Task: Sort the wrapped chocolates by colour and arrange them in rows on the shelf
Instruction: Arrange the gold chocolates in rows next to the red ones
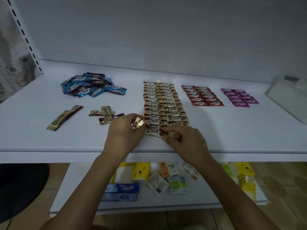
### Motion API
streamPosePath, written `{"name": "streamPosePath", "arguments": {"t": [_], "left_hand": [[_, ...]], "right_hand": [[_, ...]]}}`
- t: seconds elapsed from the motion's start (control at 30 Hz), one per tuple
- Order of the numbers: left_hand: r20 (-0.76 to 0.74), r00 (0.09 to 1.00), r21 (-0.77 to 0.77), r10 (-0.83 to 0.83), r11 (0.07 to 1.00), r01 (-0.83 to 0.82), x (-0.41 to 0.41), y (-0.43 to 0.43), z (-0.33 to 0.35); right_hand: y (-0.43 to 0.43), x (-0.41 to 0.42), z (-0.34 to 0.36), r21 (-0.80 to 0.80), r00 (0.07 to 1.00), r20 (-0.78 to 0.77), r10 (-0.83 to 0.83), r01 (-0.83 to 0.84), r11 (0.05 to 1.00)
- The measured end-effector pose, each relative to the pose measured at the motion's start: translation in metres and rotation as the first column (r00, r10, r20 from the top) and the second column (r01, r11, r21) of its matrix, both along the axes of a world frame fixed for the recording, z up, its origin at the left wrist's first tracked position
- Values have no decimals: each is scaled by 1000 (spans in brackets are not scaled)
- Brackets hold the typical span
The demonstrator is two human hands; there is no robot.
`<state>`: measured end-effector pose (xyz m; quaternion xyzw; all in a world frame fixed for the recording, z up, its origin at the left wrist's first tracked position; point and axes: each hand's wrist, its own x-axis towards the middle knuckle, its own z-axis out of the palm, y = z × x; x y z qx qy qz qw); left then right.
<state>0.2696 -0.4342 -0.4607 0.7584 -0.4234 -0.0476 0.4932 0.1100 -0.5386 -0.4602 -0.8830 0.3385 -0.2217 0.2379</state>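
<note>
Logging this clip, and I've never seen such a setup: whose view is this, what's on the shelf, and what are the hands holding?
There is no machine here. A person works bare-handed, and the single picture comes from a camera worn on the head, looking down. On the white shelf lie a loose blue pile and some loose gold chocolates, then neat gold rows, red rows and purple rows. The left hand holds spare gold chocolates. The right hand pinches the front gold chocolate at the near end of the gold rows. Tissue packs and toothpaste boxes sit on the lower shelf.
</note>
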Motion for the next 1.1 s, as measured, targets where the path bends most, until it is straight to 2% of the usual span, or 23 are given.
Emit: {"name": "streamPosePath", "arguments": {"t": [0.2,0.4,0.6,0.8,0.9,1.0,1.03,1.07,1.1], "left_hand": [[21,1000,-35,-23,999,24,4,0,-4],[166,983,-52,-79,995,89,2,6,-4],[156,985,-88,-68,993,83,1,6,-4],[259,963,-96,-71,990,98,-5,13,-8],[139,989,-170,-46,983,69,-2,14,-6],[-45,996,-280,-73,958,58,-3,15,2],[-180,978,-338,-107,940,41,-6,14,8],[-355,920,-404,-169,915,13,-11,12,16],[-524,819,-455,-233,890,-38,-17,11,24]], "right_hand": [[-2,0,-1,6,1000,-8,14,-14,1000],[-2,-2,-2,8,999,14,42,-42,999],[-1,-1,-3,0,999,-9,43,-43,999],[3,-4,-3,-20,999,22,45,-45,999],[2,-3,-5,-64,998,46,35,-32,997],[4,-2,-4,-23,991,132,8,-5,1000],[7,-4,-3,5,981,195,-8,7,1000],[12,-6,-2,27,961,274,-22,15,1000],[19,-8,1,47,933,360,-27,10,999]]}}
